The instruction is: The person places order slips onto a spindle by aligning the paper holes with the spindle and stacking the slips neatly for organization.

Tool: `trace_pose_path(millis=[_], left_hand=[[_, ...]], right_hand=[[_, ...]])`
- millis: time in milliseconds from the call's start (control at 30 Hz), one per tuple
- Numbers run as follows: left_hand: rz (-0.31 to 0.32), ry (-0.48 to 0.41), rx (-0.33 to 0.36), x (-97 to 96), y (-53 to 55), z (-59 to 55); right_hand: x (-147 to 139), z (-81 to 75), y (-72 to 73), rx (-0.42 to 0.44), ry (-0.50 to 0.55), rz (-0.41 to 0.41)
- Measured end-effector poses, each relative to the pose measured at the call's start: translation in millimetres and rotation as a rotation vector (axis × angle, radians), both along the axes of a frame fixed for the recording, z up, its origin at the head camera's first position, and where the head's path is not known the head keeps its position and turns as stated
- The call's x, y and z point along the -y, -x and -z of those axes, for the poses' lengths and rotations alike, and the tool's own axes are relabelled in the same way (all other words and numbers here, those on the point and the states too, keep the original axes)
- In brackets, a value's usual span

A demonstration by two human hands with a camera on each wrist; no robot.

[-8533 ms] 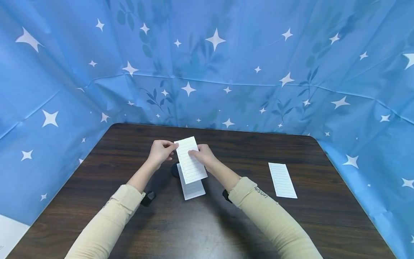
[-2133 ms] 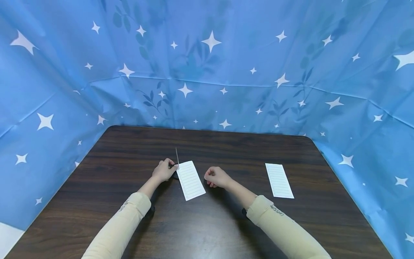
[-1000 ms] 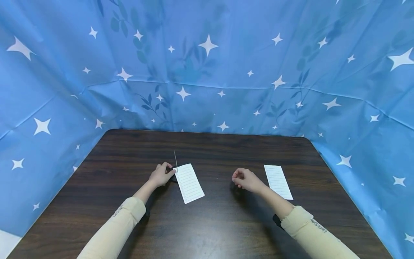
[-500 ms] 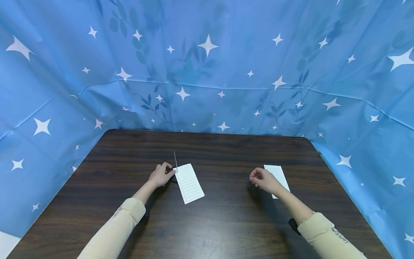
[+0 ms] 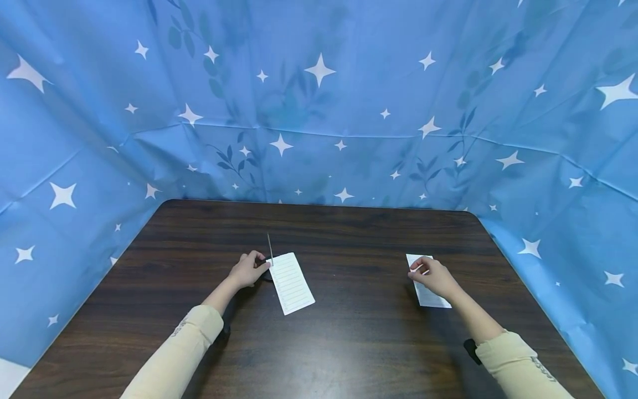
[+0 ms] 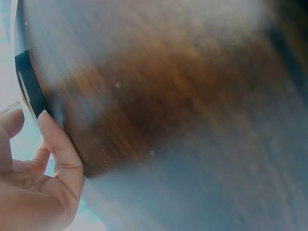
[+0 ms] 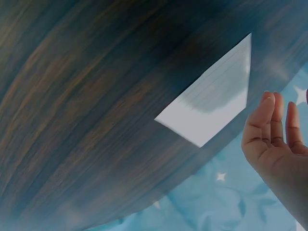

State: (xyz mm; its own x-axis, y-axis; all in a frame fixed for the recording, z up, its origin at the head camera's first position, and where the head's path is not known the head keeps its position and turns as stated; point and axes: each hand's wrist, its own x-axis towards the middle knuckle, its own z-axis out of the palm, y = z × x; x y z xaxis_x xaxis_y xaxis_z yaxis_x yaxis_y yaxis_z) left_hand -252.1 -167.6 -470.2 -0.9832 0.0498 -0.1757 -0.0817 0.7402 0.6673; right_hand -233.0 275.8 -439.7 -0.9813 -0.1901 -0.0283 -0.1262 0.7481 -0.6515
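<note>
My left hand [image 5: 245, 270] grips the edge of the black round base [image 6: 30, 89] of a receipt spike [image 5: 269, 244], fingertips at its rim in the left wrist view. The thin metal spike points upward, and a white lined paper slip [image 5: 293, 285] is pushed onto it by its upper left corner. At the right, my right hand [image 5: 436, 277] hovers over another lined slip [image 5: 432, 300], thumb and fingers loosely curved with nothing between them. In the right wrist view this slip [image 7: 211, 96] lies flat, partly shaded, with the fingers apart from it.
The dark wood-grain table [image 5: 349, 349] has rounded far corners. Behind and around it hangs a blue curtain [image 5: 374, 83] with white stars. Black wrist cameras sit under both rolled cream sleeves [image 5: 513, 360].
Both hands held a slip above the spike earlier; now it rests low on the spike. My right hand has moved away to the right, over the loose slip. The left stays at the base.
</note>
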Motion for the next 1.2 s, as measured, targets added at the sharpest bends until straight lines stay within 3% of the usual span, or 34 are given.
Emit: trace_pose_path(millis=[367,733,1000,1200], left_hand=[[0.005,0.0,-0.008,0.5,0.0,-2.1],[-0.002,-0.006,0.003,0.8,-0.6,-1.6],[0.006,-0.012,0.011,0.5,-2.9,-4.7],[-0.001,-0.033,0.024,2.0,-0.3,-3.5]], right_hand=[[-17,5.0,10.3,-0.016,-0.105,0.095],[-29,6.6,22.1,-0.06,-0.172,0.125],[-32,10.0,28.9,0.0,-0.236,0.137],[-31,11.3,32.6,0.088,-0.289,0.202]])
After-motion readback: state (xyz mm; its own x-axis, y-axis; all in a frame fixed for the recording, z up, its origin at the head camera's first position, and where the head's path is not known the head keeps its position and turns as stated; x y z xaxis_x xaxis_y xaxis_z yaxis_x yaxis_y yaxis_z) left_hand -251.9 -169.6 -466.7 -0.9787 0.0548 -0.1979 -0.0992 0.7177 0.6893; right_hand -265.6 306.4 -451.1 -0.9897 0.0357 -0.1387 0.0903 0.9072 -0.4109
